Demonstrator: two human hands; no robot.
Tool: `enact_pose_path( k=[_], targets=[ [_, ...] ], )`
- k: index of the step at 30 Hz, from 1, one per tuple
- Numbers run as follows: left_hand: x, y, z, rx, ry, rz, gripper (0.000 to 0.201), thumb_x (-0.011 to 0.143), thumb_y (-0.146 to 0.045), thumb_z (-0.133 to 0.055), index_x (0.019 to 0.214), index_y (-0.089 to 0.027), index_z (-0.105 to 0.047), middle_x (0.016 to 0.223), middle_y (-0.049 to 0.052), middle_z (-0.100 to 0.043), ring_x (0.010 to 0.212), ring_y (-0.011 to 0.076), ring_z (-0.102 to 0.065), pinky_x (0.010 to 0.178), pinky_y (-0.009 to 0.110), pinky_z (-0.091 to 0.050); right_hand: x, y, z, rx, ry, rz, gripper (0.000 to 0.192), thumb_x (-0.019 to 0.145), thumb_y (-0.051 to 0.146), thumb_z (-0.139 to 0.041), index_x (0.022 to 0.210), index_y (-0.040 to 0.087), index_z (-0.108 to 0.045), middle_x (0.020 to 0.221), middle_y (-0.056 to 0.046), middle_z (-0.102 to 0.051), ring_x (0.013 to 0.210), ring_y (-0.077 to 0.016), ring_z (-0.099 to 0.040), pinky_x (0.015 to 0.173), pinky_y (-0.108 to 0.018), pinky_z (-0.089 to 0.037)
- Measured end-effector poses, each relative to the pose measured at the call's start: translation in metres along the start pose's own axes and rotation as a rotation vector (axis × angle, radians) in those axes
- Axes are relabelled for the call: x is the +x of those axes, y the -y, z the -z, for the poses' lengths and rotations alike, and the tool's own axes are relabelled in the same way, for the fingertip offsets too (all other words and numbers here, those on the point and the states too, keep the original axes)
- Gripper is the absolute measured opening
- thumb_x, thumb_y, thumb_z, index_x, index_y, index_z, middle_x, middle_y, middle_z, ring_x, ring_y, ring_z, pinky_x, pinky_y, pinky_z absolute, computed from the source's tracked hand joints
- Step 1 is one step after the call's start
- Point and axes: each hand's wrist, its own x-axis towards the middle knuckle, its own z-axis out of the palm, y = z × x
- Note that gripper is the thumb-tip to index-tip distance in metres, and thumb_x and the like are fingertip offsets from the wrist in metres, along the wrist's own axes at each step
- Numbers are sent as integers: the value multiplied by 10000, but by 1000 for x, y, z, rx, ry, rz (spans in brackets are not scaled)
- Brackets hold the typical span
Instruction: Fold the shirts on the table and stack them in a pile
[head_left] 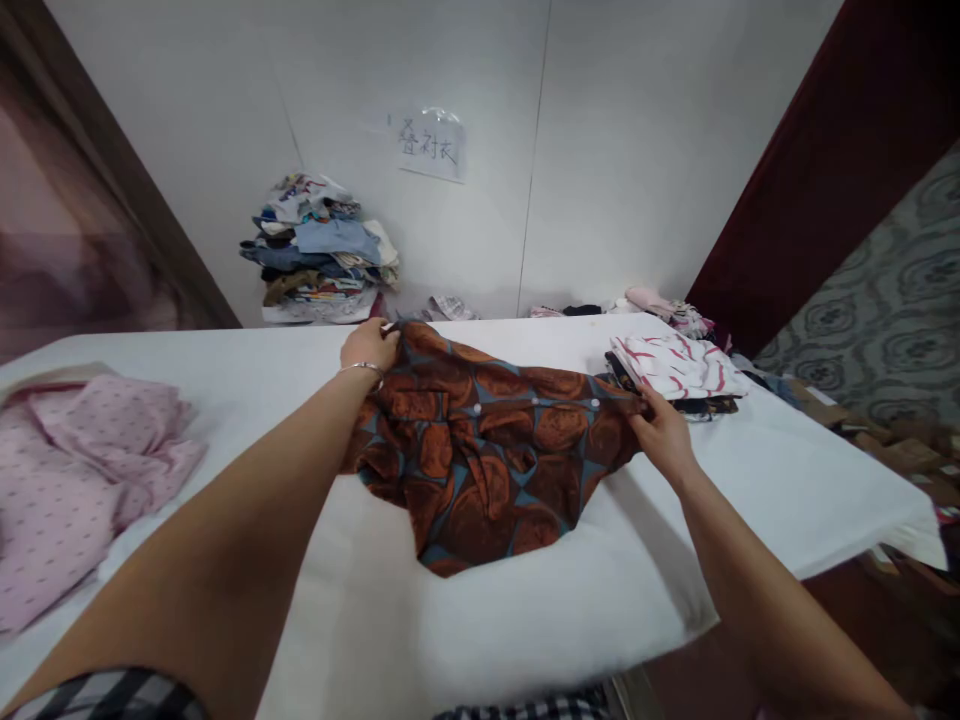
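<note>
A brown and blue-grey patterned shirt [495, 450] with white buttons is stretched sideways between my hands over the white-covered table. My left hand [369, 348], with a bracelet at the wrist, pinches the shirt near its upper left end. At the upper right end, my right hand [661, 430] grips the fabric edge. The row of buttons runs across the upper part, and the lower folds hang loosely toward me. Just behind my right hand lies a folded white shirt with red marks [679, 365], stacked on darker folded cloth.
Pink dotted cloth [90, 460] lies on the left of the white table [780, 490]. Beyond the far edge rises a tall pile of clothes [322, 245] against the wall. More garments [667, 305] lie behind the right corner. Cardboard boxes [900, 450] sit on the right.
</note>
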Motion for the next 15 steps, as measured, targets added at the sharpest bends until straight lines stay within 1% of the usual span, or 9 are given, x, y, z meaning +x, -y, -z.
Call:
enact_pose_path(
  k=[2,4,5,7,9,11,12,13,15],
  targets=[
    [-9,9,1,-52,11,-54,476,846,-370,-443,1238,-116,-530,1234,145,-606,1114,275,-556,942,377,-423,2,1,-10,-40,22,127,511,777,396,-562,1237,173,-577,1219,-119,-611,1119,-294,-551,992,-464,-411],
    [-33,21,-2,-80,62,-168,442,837,-384,-452,1175,-130,-581,1205,125,-623,1109,254,-557,981,362,-404,-14,4,-16,6,92,177,458,832,400,-516,1244,207,-569,1205,-107,-619,1132,-276,-550,995,-456,-416],
    [-50,28,-5,-97,114,-240,412,837,-405,-451,1123,-157,-613,1172,106,-640,1095,243,-565,989,354,-401,-28,8,-17,50,160,177,426,855,405,-492,1233,228,-576,1163,-98,-641,1095,-264,-574,968,-444,-442],
    [-88,42,-11,-148,257,-396,385,833,-466,-455,1055,-215,-646,1128,70,-660,1082,227,-575,1001,344,-399,-62,18,-20,123,361,201,391,882,414,-475,1223,257,-583,1131,-87,-657,1051,-246,-598,932,-422,-470],
    [-126,54,-19,-179,393,-521,411,809,-507,-497,1087,-243,-642,1193,63,-637,1139,229,-550,1029,352,-379,-93,34,-25,129,577,300,438,875,438,-515,1276,263,-546,1239,-92,-607,1133,-250,-556,971,-422,-441],
    [-153,62,-25,-143,463,-578,455,769,-501,-562,1144,-250,-624,1265,81,-595,1173,247,-527,1030,374,-376,-116,50,-36,71,729,417,593,832,465,-591,1368,251,-454,1367,-106,-508,1234,-270,-474,1024,-437,-386],
    [-162,64,-27,-105,474,-589,445,765,-477,-574,1143,-248,-625,1250,92,-599,1149,254,-541,1007,382,-392,-123,56,-43,25,768,461,659,811,461,-624,1395,238,-418,1393,-117,-479,1251,-281,-451,1027,-445,-375],
    [-168,65,-28,-60,473,-592,390,775,-444,-565,1101,-244,-642,1184,100,-627,1090,255,-570,969,387,-415,-127,61,-50,-29,781,490,662,806,431,-638,1395,225,-417,1381,-126,-487,1236,-285,-457,1012,-445,-381],
    [-172,65,-25,11,461,-590,243,811,-372,-510,920,-229,-672,960,92,-669,919,241,-619,880,383,-446,-128,66,-63,-133,766,517,458,847,300,-595,1291,205,-535,1226,-123,-595,1107,-259,-533,929,-410,-426]
  ],
)
